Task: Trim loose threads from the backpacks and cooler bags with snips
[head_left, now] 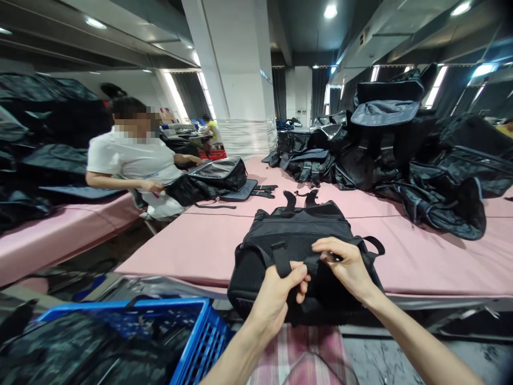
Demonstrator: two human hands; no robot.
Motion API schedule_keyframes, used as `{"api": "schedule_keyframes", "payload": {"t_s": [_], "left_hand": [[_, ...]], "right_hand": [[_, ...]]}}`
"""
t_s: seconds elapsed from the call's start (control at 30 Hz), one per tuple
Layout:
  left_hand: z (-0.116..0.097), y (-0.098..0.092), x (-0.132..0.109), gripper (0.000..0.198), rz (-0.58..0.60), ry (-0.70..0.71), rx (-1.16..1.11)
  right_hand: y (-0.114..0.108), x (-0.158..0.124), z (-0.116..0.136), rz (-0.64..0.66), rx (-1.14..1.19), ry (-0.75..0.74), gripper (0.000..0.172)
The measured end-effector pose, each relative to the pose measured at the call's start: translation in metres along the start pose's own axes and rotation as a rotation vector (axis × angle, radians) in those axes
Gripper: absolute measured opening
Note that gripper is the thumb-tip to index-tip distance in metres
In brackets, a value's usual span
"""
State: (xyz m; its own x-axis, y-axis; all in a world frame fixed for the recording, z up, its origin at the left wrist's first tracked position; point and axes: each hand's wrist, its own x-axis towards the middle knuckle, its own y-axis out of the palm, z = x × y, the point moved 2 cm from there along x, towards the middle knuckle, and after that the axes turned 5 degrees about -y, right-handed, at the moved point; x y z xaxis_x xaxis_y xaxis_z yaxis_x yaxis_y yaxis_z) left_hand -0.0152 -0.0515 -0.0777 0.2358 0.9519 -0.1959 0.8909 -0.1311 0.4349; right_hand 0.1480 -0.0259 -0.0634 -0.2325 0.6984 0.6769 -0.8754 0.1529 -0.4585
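Backpack of black woven fabric [296, 251] lies flat on the near edge of the pink padded table [192, 246], its shoulder straps pointing away from the wearer, so that the panel being handled is close and faces up. Across that panel runs a black webbing strap [281, 258]. The left hand [276, 297] is closed on it, thumb pressed against curled fingers. The right hand [347, 264], just right of the left, pinches what looks like the same strap's other end between thumb and fingertips. Held at two points like this, the strap seems kept taut and lifted clear of the fabric, while the backpack's own weight on the table appears to hold it steady. Whether a buckle sits between the fingers cannot be told. Left of the backpack and nearer the wearer stands a blue plastic crate [200, 331] holding dark wrapped goods. Beyond the backpack to the left, a co-worker in a white shirt [132, 160] handles another black bag [216, 179]. Beyond it to the right is a heap of black bags [401, 144].
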Motion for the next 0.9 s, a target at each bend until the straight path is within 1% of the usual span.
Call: {"api": "schedule_keyframes", "payload": {"t_s": [0.03,0.07,0.1,0.13,0.23,0.3,0.33,0.4,0.53,0.6,0.67,0.73,0.8,0.9], "left_hand": [[0.000,0.000,0.003,0.035,-0.040,0.016,-0.028],[0.000,-0.001,0.005,0.036,-0.076,0.031,-0.054],[0.000,-0.001,0.007,0.038,-0.109,0.045,-0.077],[0.000,-0.001,0.009,0.039,-0.135,0.058,-0.096],[0.001,0.000,0.012,0.042,-0.171,0.088,-0.123],[0.003,0.000,0.012,0.043,-0.171,0.098,-0.128],[0.004,0.000,0.012,0.043,-0.170,0.101,-0.129],[0.006,0.000,0.012,0.043,-0.171,0.097,-0.127],[0.009,-0.001,0.012,0.045,-0.209,0.109,-0.107],[0.010,-0.001,0.012,0.043,-0.235,0.156,-0.063],[0.011,-0.001,0.013,0.038,-0.262,0.208,-0.010],[0.012,0.000,0.013,0.032,-0.282,0.238,0.027],[0.012,0.001,0.012,0.027,-0.285,0.226,0.048],[0.013,0.002,0.011,0.023,-0.277,0.195,0.064]], "right_hand": [[-0.002,-0.002,0.002,0.002,-0.094,0.042,0.027],[-0.005,-0.005,0.005,-0.004,-0.191,0.075,0.035],[-0.008,-0.009,0.009,-0.018,-0.278,0.084,0.041],[-0.010,-0.012,0.014,-0.035,-0.348,0.062,0.041],[-0.009,-0.022,0.031,-0.086,-0.483,-0.138,0.019],[-0.006,-0.024,0.038,-0.108,-0.555,-0.253,0.012],[-0.005,-0.024,0.040,-0.113,-0.573,-0.281,0.011],[-0.005,-0.022,0.040,-0.114,-0.559,-0.272,0.009],[-0.008,-0.022,0.033,-0.100,-0.420,-0.141,0.010],[-0.008,-0.022,0.032,-0.093,-0.407,-0.148,0.011],[-0.006,-0.023,0.033,-0.086,-0.434,-0.199,0.012],[-0.004,-0.023,0.034,-0.083,-0.457,-0.240,0.010],[-0.003,-0.024,0.034,-0.074,-0.460,-0.236,0.008],[-0.003,-0.025,0.031,-0.056,-0.429,-0.187,0.009]]}}
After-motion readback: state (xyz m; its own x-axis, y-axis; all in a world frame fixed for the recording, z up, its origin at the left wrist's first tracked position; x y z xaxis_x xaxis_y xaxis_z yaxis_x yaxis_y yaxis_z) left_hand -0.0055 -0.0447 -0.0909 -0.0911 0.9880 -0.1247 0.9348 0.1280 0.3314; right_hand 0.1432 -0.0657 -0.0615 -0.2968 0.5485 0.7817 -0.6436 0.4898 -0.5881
